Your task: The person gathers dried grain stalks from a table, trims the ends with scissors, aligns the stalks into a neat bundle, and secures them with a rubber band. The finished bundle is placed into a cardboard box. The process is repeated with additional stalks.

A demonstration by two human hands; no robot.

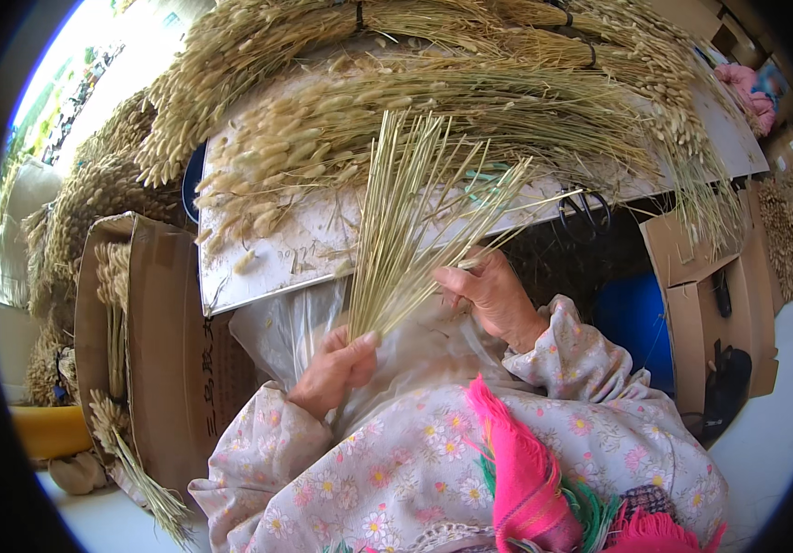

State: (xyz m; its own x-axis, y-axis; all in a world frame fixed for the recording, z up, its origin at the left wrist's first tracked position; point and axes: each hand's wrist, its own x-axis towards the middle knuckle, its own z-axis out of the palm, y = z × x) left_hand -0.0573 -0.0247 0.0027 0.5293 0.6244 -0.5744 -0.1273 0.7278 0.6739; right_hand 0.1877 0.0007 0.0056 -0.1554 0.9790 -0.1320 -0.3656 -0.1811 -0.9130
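My left hand (pixel 337 370) is wrapped round the lower part of a fanned bundle of dried grass stems (pixel 392 226). The stems rise above my lap, and their upper ends spread out over the table edge. At the right side of the bundle, my right hand (pixel 493 293) is closed in a pinch on a few stems that lean outward. Behind the bundle, a thick layer of dried grass with fluffy seed heads (pixel 313 138) lies across the white table (pixel 323 253). A clear plastic sheet (pixel 277 323) covers my lap below the hands.
Tied grass bundles (pixel 470 23) line the table's far side. Black scissors (pixel 585 217) sit at its near right edge, left of an open cardboard box (pixel 719 304). A tall carton (pixel 161 341) with grass stands left. Something blue (pixel 634 323) is under the table.
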